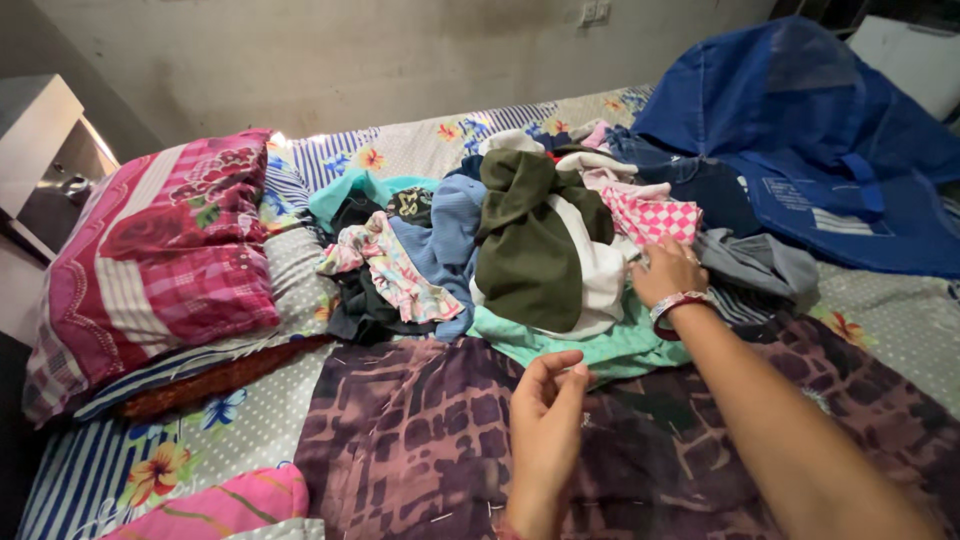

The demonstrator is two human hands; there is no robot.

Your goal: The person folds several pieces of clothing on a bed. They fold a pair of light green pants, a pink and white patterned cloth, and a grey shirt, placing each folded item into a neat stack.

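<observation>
Crumpled clothes pile (520, 240) at frame centre, soft mixed fabrics, right hand (668, 272) resting spread on it; left hand (545, 410) loosely curled, empty, over mottled purple cloth (400, 440).

**One blue bag with a pale printed panel**

A large blue carrier bag (800, 130) of soft, thin fabric lies slumped at the far right of the bed (420, 150), just behind the heap of clothes (520, 240). A darker blue strap runs down its front. Beside the strap sits a pale rectangular printed panel (800, 205), light lines on blue, too small to make out. No signs or screens show.
</observation>
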